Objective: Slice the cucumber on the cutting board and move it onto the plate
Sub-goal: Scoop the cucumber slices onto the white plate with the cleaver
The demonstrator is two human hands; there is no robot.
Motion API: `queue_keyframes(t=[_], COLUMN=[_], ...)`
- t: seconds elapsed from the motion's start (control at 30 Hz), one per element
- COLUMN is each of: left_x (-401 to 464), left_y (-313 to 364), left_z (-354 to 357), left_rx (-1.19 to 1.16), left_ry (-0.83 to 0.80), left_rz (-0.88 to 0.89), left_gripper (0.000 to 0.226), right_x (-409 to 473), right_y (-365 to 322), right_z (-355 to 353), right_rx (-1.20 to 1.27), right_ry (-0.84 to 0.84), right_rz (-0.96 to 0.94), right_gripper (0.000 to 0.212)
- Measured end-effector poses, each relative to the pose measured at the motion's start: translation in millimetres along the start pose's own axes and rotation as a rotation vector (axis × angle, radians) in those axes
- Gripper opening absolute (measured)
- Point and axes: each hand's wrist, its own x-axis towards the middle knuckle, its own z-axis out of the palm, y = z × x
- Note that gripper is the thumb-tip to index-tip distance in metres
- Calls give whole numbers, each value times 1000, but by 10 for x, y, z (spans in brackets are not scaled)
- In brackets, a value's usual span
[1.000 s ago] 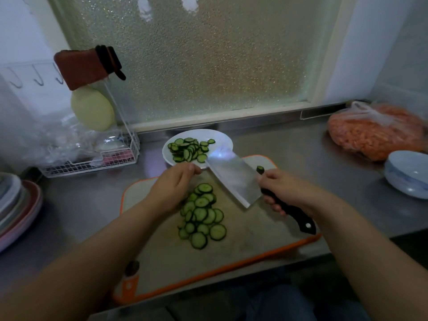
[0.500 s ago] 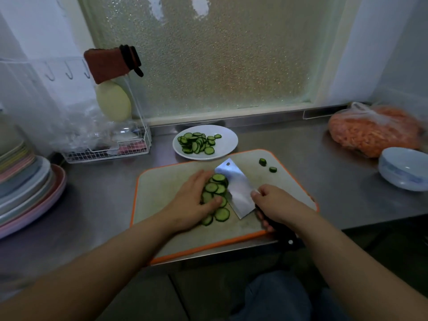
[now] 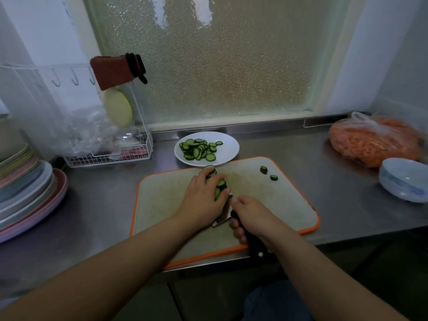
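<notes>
A pile of cucumber slices point(image 3: 218, 183) lies on the orange-rimmed cutting board point(image 3: 162, 193). My left hand point(image 3: 202, 198) lies flat over the pile and presses it sideways against the cleaver blade point(image 3: 223, 216), which is mostly hidden under the slices and my hand. My right hand point(image 3: 251, 215) grips the cleaver's black handle point(image 3: 256, 246). Two cucumber end pieces point(image 3: 268, 173) sit at the board's far right. Behind the board, a white plate point(image 3: 228, 148) holds several cucumber slices point(image 3: 199, 149).
A steel counter point(image 3: 335, 193) carries a stack of plates point(image 3: 25, 188) at left, a wire rack point(image 3: 108, 156) with plastic bags behind it, a bag of orange food point(image 3: 372, 142) and a pale blue bowl point(image 3: 405, 179) at right. The counter's front edge runs just below the board.
The cleaver has come down from near the plate and slid under the slices. My left hand has closed in over the pile, pushing it against the blade.
</notes>
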Motion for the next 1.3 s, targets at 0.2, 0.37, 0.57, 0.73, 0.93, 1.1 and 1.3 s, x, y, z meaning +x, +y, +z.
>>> queue_keyframes(t=[0.2,0.37,0.57,0.73,0.93,1.1,1.3], left_x=[510,1252,1743,1919,1967,1953,1743], left_y=[85,-70,-362,-597,-742,-692,-612], left_z=[-143,-179,10,131,118,128,-55], left_rx=[-14,-22,-4,68,311,308,496], left_ry=[31,-60,-68,-69,-73,-23,-281], left_rz=[18,-34,-52,-37,-69,-4,70], left_gripper=[42,52,40,30,41,46,47], right_x=[224,752,1300,1498,1539,1488,1289], right_y=[-423,-894,-1095,-1024,-969,-1002,-897], right_z=[-224,-365,-348,-385,-631,-747,-736], right_rx=[-41,-70,-27,-57,-159,-257,-181], right_ry=[50,88,102,125,220,289,266], right_rz=[-87,-41,82,100,-33,-83,-98], right_gripper=[35,32,40,41,31,33,29])
